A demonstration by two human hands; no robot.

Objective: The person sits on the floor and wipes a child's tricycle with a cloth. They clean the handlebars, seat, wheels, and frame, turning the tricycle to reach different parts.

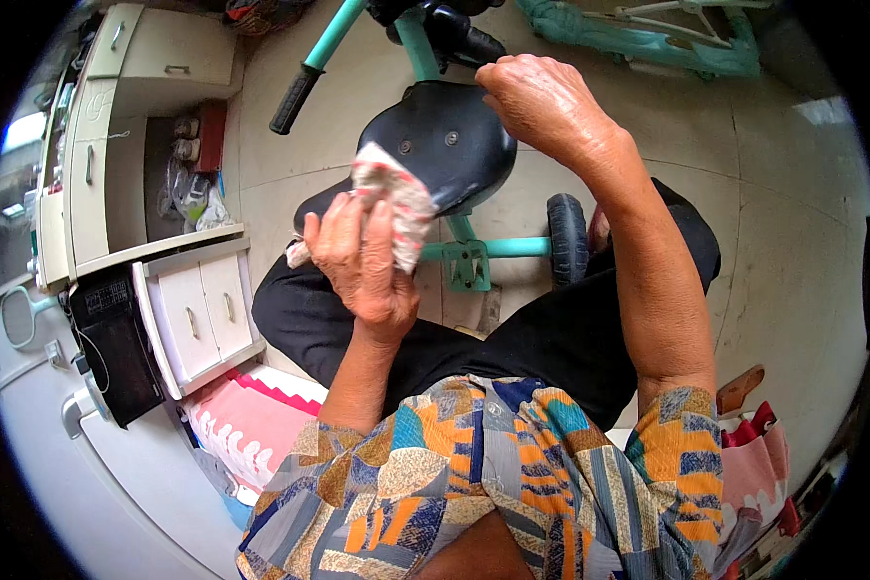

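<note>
In front of me stands a child's tricycle with a teal frame (512, 248) and a black seat (445, 126) with two bolt heads on top. My left hand (362, 266) holds a white cloth (396, 198) with a red pattern at the seat's near left side. Part of the cloth sticks out above the fingers, slightly blurred. At the seat's far right edge is my right hand (551, 106), its fingers curled in and its back facing up. Whatever those fingers hold, if anything, is hidden. A black wheel (567, 240) sits by my right knee.
A teal handlebar with a black grip (296, 100) reaches out at the far left. Another teal frame (648, 48) lies on the tiled floor (773, 193) at the far right. White cabinets (198, 314) stand to my left. Pink fabric (246, 425) covers what is beside me.
</note>
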